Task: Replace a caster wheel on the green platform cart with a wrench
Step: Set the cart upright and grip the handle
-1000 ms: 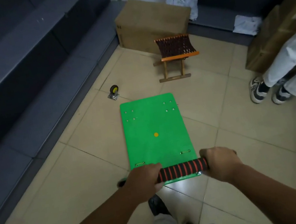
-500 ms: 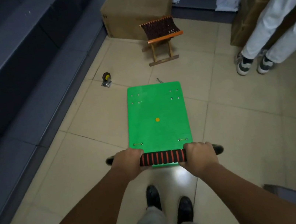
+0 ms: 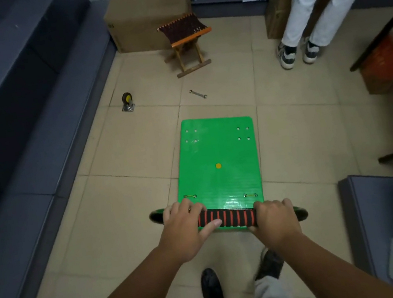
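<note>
Fingers [image 3: 191, 209] of the left hand [image 3: 185, 230] curl over the left end of the handle [image 3: 227, 218], a black grip with red stripes, with the thumb lying along the grip toward the middle. The right hand [image 3: 275, 222] wraps round the right end of the same handle, fingers [image 3: 277, 205] closed over the top. Both hands hold the bar, which crosses the near edge of the green cart [image 3: 216, 150]. The cart stands flat on the tiled floor [image 3: 128, 211], its long side running away from the person. A yellow dot [image 3: 218, 166] marks the middle of the deck, and two groups of four small bolts sit near the far corners. Beyond the cart, apart from it, a wrench [image 3: 198, 94] lies flat on the floor, and a loose caster wheel [image 3: 128, 102] rests to the left of it, wheel up on its mounting plate. Farther back a small wooden folding stool [image 3: 186, 42] stands in front of a cardboard box [image 3: 146, 15]. At the upper right, another person's legs [image 3: 308, 2] in pale trousers and sneakers stand on the tiles.
</note>
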